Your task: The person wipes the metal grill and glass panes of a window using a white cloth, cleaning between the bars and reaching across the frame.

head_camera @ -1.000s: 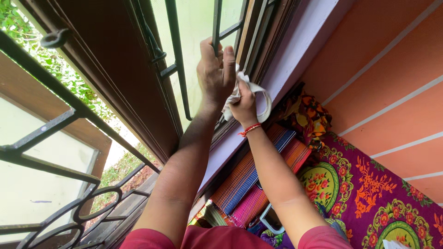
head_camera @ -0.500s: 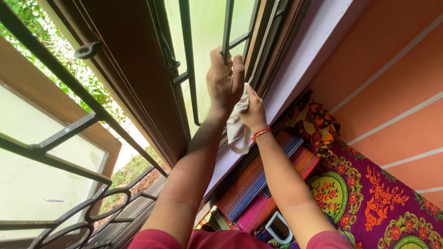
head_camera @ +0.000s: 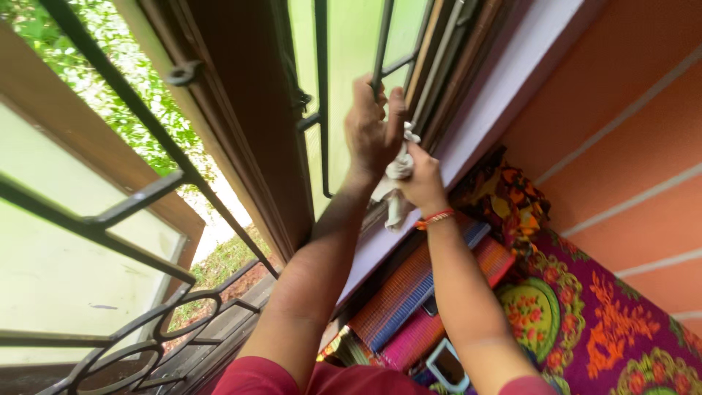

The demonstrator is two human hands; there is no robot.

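Left hand [head_camera: 371, 132] still grips the bar [head_camera: 382, 51]; right hand [head_camera: 423, 183] has bunched the cloth [head_camera: 398, 172] tighter

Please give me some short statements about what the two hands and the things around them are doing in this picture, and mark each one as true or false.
1. The left hand grips a dark metal window bar. True.
2. The right hand holds a blue sponge. False: it holds a white cloth, bunched up next to the left hand.
3. A red thread band sits on the right wrist. True.
4. Both hands rest on the purple flowered fabric. False: both are raised at the window, and the fabric lies below them.
5. Striped woven mats lie under the window sill. True.
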